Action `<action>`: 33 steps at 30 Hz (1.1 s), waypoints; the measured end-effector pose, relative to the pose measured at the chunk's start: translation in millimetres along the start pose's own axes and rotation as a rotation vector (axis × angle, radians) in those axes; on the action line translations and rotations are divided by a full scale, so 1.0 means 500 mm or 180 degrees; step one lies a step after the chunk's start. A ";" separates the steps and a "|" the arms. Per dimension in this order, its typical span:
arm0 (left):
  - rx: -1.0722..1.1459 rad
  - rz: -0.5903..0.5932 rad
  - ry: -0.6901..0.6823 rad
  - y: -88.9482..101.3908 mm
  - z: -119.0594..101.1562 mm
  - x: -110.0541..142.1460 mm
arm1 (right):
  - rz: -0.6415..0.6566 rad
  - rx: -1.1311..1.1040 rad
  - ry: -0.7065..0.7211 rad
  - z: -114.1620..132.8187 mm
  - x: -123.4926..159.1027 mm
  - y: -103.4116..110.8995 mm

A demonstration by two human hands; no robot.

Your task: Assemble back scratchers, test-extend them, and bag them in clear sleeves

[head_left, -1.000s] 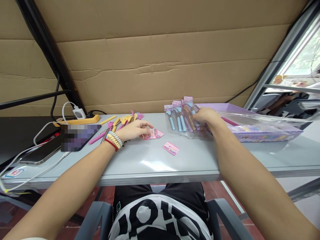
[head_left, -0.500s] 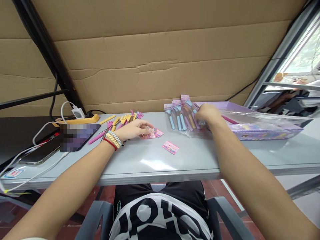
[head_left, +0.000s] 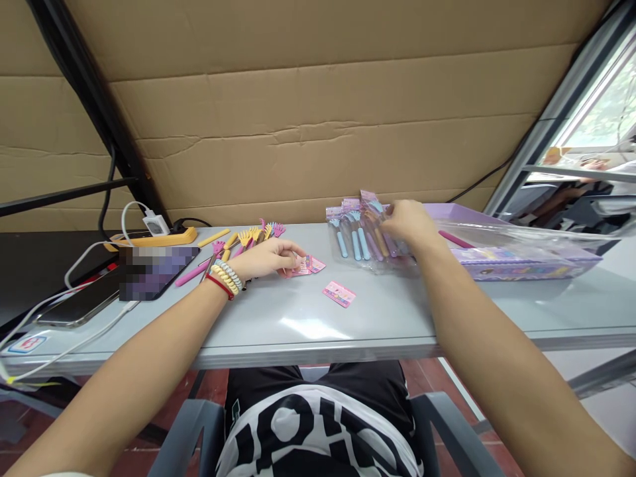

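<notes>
My left hand (head_left: 268,257) rests on the table, its fingers curled and closed at the edge of small pink printed cards (head_left: 314,264). Another pink card (head_left: 339,294) lies apart, nearer me. My right hand (head_left: 410,224) is at the right end of a row of clear bags (head_left: 358,237), fingers bent down onto a bagged piece; the fingertips are partly hidden. Each bag has a pinkish header and holds blue, brown or purple sticks with hand-shaped ends. Loose yellow, pink and brown sticks (head_left: 246,240) of the same kind lie beside my left hand.
A purple printed box (head_left: 527,264) with clear film and a magenta stick (head_left: 456,239) stands at the right. Left are a phone (head_left: 82,298), a second screen (head_left: 159,273), a charger (head_left: 156,224) and white cables. A cardboard wall (head_left: 318,152) closes the back.
My right hand has shifted slightly left and up over the bags, and the rightmost bag has tilted a little. My left hand and the cards have stayed put.
</notes>
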State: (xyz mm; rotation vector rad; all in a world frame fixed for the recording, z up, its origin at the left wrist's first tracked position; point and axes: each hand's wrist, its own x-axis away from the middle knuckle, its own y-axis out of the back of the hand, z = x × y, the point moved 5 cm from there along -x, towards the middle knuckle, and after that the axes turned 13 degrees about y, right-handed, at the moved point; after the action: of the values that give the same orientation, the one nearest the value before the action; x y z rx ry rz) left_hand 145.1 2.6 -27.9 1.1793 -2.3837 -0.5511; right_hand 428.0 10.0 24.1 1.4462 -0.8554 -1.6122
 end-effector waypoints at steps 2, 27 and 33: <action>-0.0363 -0.0260 -0.0090 0.004 -0.002 0.002 | -0.0342 -0.0456 0.0374 0.028 0.003 0.013; -0.2154 -0.0984 -0.0545 -0.015 0.008 -0.028 | 0.1774 -0.1393 0.2386 0.223 0.076 -0.122; -0.2128 -0.0741 -0.0599 -0.022 0.004 -0.026 | 0.1641 -0.1486 0.2489 0.229 0.077 -0.112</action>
State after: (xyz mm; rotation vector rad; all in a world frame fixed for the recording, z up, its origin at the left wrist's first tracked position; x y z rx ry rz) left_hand 158.4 7.3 -37.8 1.1159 -1.9414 -1.4511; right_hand 306.4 -1.1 -29.1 1.2236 -0.3129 -0.6894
